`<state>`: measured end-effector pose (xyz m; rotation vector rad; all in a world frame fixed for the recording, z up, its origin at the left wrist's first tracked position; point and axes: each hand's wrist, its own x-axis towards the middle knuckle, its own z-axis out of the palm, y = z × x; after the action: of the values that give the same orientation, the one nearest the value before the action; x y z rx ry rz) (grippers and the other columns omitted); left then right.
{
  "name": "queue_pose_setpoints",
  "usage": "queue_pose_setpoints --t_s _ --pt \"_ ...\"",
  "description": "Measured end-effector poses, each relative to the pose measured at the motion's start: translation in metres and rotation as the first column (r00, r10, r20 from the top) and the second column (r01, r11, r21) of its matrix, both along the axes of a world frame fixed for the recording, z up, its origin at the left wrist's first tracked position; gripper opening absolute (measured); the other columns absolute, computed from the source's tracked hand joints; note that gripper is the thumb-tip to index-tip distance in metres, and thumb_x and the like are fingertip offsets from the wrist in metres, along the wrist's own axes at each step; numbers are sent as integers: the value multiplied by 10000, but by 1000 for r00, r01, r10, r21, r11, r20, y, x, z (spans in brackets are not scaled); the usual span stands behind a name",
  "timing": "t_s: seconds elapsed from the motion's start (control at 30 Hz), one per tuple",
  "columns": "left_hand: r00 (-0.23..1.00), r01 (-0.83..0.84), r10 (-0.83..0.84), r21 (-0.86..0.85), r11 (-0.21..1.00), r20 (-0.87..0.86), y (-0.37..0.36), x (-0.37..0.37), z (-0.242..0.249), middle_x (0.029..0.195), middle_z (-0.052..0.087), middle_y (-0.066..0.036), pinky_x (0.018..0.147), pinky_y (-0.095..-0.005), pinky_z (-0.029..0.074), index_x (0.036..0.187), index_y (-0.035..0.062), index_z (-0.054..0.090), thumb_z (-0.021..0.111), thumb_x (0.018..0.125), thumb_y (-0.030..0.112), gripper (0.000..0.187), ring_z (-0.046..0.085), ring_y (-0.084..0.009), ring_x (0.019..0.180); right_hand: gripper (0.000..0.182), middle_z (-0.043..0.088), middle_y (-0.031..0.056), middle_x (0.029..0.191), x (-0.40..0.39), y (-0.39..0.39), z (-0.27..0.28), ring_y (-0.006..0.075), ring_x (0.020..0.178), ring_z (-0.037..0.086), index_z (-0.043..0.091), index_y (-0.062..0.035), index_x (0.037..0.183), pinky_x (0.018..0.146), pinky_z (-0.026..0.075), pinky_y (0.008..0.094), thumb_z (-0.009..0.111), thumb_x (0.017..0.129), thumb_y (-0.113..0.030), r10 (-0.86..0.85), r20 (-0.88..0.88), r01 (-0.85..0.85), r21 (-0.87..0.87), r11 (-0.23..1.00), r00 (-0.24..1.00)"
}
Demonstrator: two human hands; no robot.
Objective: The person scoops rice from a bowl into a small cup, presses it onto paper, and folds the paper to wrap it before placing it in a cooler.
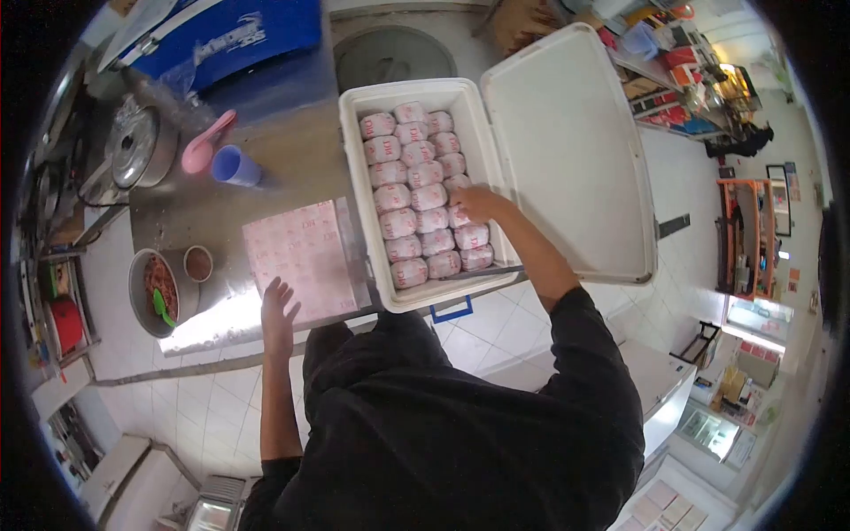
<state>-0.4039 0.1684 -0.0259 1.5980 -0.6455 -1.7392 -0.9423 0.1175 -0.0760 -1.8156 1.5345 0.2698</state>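
Inside a white cooler box (pixel 356 168), paper-wrapped packets (pixel 421 174) with red print lie in close rows. My right hand (pixel 478 204) reaches in over the right-hand row, its fingers bent down around one wrapped packet (pixel 458 216); the fingertips are partly hidden. My left hand (pixel 278 310) is open, fingers apart, at the lower left edge of a stack of pink printed wrapping paper (pixel 299 255). The stack lies on the metal table (pixel 212 217), left of the box.
The box's lid (pixel 575 150) hangs open to the right. On the table stand a pot of reddish-brown food (pixel 137 292) with a green spoon (pixel 162 305), a small bowl (pixel 197 264), a purple cup (pixel 235 166), a pink ladle (pixel 199 155), a lidded pot (pixel 146 150) and a blue cooler (pixel 239 44).
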Motion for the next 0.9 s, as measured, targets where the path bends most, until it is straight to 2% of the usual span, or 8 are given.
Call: queue_pose_setpoints --t_s 0.07,0.17,0.27,0.47,0.57,0.63,0.77,0.9 --pt "997 -66 65 12 998 38 21 26 -1 1528 395 -202 1124 -501 372 1527 79 362 396 1064 405 568 416 -322 1398 232 658 225 1037 21 19 -2 423 953 621 642 -21 1065 837 474 534 667 895 -176 -27 -65 11 -243 970 998" --pt "987 -158 159 25 987 -23 49 57 -10 1517 413 -196 1106 -494 382 1517 81 362 406 1061 407 562 443 -323 1366 245 599 248 1040 64 52 1 455 1007 541 603 11 981 913 439 557 650 894 -213 -122 34 106 -752 651 992" --pt "977 -208 211 111 972 -10 52 70 -17 1510 423 -195 1098 -491 389 1513 75 363 398 1063 408 561 450 -320 1363 322 560 298 1101 77 49 3 475 1049 512 559 45 1014 942 409 582 628 905 -249 -207 -89 103 -645 757 974" --pt "977 -169 184 135 976 -109 15 131 -27 1430 504 -190 1050 -448 423 1479 25 394 401 1056 418 577 522 -308 1295 438 517 244 1292 100 49 -2 442 1203 486 521 29 1242 1046 364 571 592 948 -289 -284 -487 -266 -781 566 826" --pt "968 -204 220 128 970 -118 6 180 -28 1385 546 -189 1022 -429 436 1444 5 435 407 1048 423 576 549 -298 1254 403 537 217 1278 216 12 58 403 1202 499 525 22 1244 1050 375 533 610 945 -235 -557 -226 69 -886 458 800" --pt "960 -241 257 142 960 -111 7 215 -49 1333 576 -161 1003 -417 442 1422 13 456 396 1051 416 551 564 -279 1211 428 580 219 1179 319 -19 54 381 1121 548 571 21 1204 1070 397 467 718 907 -250 -521 395 617 -695 369 757" --pt "951 -249 281 218 944 -129 -5 249 -51 1218 608 -104 968 -395 450 1343 34 512 445 1020 414 503 584 -242 1121 1004 477 244 1398 548 -76 45 387 1309 473 377 36 1433 1115 381 458 917 677 -345 -111 560 418 -458 785 821" --pt "962 -201 233 211 957 -142 -11 263 -46 1198 614 -101 963 -394 446 1325 48 521 453 1015 407 480 589 -240 1108 1216 381 294 1487 641 -101 -9 446 1390 379 234 75 1499 1177 302 480 949 590 -299 -69 415 286 -489 824 907"
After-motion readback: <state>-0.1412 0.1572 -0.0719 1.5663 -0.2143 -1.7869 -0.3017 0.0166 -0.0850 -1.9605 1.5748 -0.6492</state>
